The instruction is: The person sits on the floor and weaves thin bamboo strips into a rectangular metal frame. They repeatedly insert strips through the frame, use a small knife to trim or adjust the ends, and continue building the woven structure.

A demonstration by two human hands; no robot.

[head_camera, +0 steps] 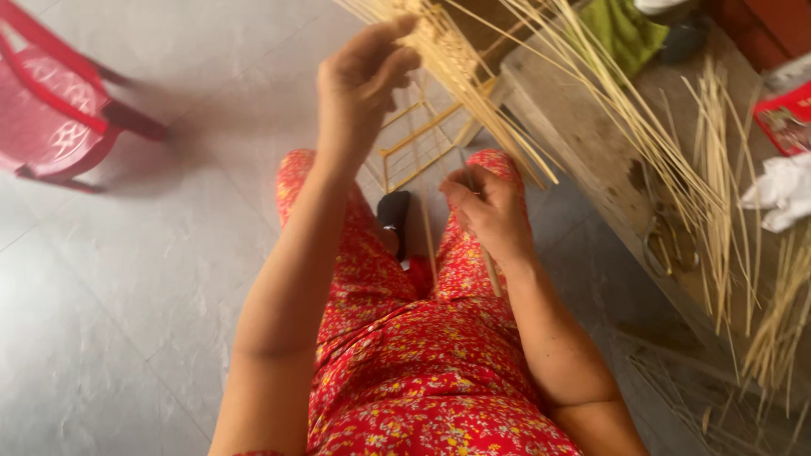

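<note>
Grey tiled floor (127, 279); red plastic chair (51, 110) upper left, wooden bench (591, 152) right. Left hand (363, 80) pinches woven bamboo strips (448, 51) at top centre. Right hand (490, 211) grips a single strip (490, 274). Weaving appears underway; inserting that strip likely demands careful alignment.
</note>
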